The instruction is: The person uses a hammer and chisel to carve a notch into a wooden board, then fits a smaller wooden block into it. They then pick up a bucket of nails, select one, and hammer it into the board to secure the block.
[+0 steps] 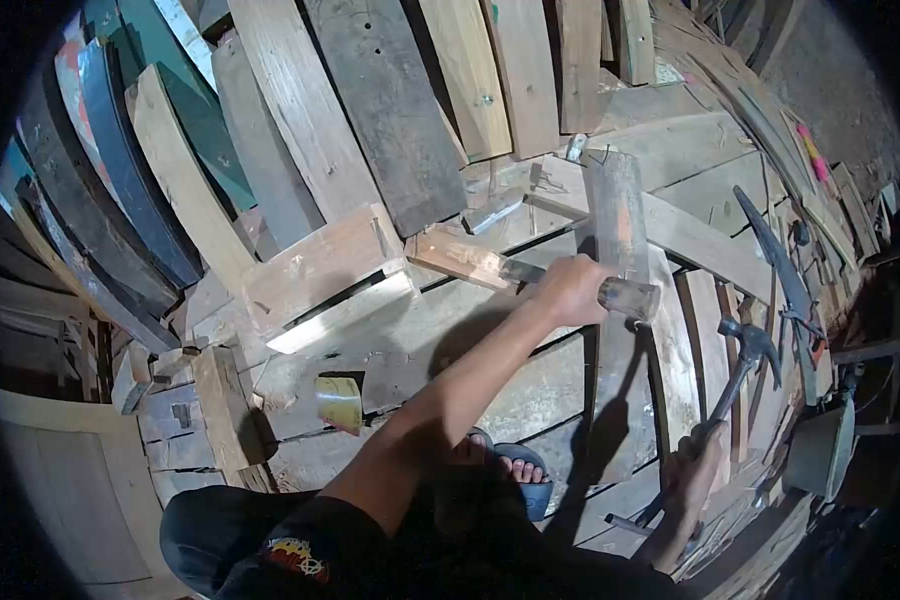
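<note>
My left hand (pixel 575 290) is closed round a short dark wooden piece, whose thick end (pixel 628 298) sticks out to the right and whose other end shows on the left. It is held over a grey upright board (pixel 620 215) with a bent nail at its top. On the right, my right hand (pixel 695 465) is wrapped round the handle of a claw hammer (pixel 748 345), its metal head pointing up and away. Another tool's end (pixel 625 524) shows beside my right wrist.
Many planks (pixel 385 110) stand along the back. A wooden box-like piece (pixel 325 275) and a yellowish cup (pixel 339 403) are left of my arm. A handsaw (pixel 785 260) lies at the right. My sandalled feet (pixel 525 475) are below.
</note>
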`<state>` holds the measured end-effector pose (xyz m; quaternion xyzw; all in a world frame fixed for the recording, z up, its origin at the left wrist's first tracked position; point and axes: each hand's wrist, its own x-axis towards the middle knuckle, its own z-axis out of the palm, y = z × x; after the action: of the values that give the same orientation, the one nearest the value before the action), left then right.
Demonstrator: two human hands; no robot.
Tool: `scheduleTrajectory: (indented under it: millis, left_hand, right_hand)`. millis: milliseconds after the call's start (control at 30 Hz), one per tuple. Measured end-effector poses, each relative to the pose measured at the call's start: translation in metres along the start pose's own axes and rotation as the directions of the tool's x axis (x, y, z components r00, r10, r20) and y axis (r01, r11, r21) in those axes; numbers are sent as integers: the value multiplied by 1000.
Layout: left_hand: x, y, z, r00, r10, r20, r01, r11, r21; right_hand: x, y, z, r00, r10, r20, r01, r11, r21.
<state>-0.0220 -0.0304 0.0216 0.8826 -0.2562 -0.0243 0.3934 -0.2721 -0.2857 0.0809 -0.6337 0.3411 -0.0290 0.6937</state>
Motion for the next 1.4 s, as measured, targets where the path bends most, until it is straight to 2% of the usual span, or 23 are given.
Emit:
scheduleTrajectory:
  millis: [133, 233, 267, 367, 400, 500, 600, 700, 733, 767, 900, 967, 1033, 1067, 1100, 1133, 1167, 1200, 1233, 1300, 1333, 1367, 1400]
  left_hand:
    - [5, 19, 5, 999, 22, 31, -23, 999, 32]
    - [6, 7, 12, 998, 28, -58, -26, 999, 35]
    - [3, -3, 10, 986, 59, -154, -65, 997, -34]
    - [3, -5, 11, 986, -45, -158, 45, 999, -3]
    - [3, -6, 11, 985, -24, -174, 19, 999, -29]
    - [4, -6, 14, 989, -78, -128, 84, 996, 42]
    - [2, -7, 25, 995, -34, -96, 44, 994, 101]
    - [-4, -9, 38, 997, 14, -75, -3, 989, 149]
    - [-4, -10, 38, 999, 6, -46, 0, 992, 124]
    - [-3, -10, 39, 998, -1, -55, 8, 993, 119]
    - [0, -8, 37, 997, -55, -56, 62, 990, 131]
    - [1, -9, 40, 996, -76, -39, 81, 987, 140]
    - [0, -11, 41, 999, -27, -36, 33, 987, 157]
    - [-1, -12, 42, 999, -26, -23, 30, 985, 172]
    - [-1, -14, 43, 1000, -22, -10, 24, 982, 186]
    - [0, -15, 45, 999, -20, -35, 27, 980, 199]
    - [1, -17, 46, 999, -24, -45, 31, 983, 183]
    - [0, -16, 44, 998, -27, -52, 35, 986, 165]
    - [-2, -14, 44, 998, -32, -51, 39, 989, 144]
    - [-2, -12, 38, 998, -50, -24, 54, 981, 186]
    - [-5, -11, 38, 999, -33, -14, 35, 982, 186]
    - [-6, -11, 37, 1000, -16, -6, 17, 982, 188]
    - [-8, -6, 33, 1000, -5, -29, 10, 989, 148]
  right_hand:
    - [1, 5, 1, 1000, 17, 6, -17, 999, -37]
    - [-2, 9, -2, 999, 32, 27, -32, 999, -19]
    - [-1, 10, -2, 999, 36, 24, -35, 999, -19]
    - [0, 14, -6, 999, 52, 5, -52, 998, -25]
    - [-2, 13, -5, 999, 50, -11, -51, 998, -23]
    - [-4, 8, 2, 998, 51, -40, -52, 999, -15]
    - [0, 13, 0, 999, 45, -4, -45, 999, -1]
    - [1, 4, -6, 999, 10, 49, -5, 995, -102]
    - [1, -4, -12, 999, 11, 34, -7, 994, -113]
    - [0, -10, -12, 994, -21, -106, 6, 991, -135]
    - [18, -18, -44, 977, -137, -163, 155, 982, 106]
    - [12, -31, -20, 942, -199, -268, 253, 950, 182]
    - [15, -20, 14, 890, -140, -435, 298, 899, 321]
    - [18, -4, 28, 893, -21, -449, 226, 885, 407]
    - [18, 19, 36, 941, -27, -338, 182, 880, 438]
    - [16, 37, 60, 921, 26, -390, 101, 948, 302]
    - [24, 71, 56, 971, 108, -214, -62, 975, 212]
    - [19, 73, 60, 994, 68, 85, -61, 995, -83]
    - [21, 70, 60, 988, 96, 120, -90, 994, -58]
    - [23, 40, 43, 978, 166, 124, -160, 985, -57]
    - [27, 41, 34, 994, 107, -21, -109, 986, -129]
    - [37, 44, 9, 999, 42, -2, -42, 989, -142]
    - [30, 21, 10, 992, 0, -123, -9, 997, -71]
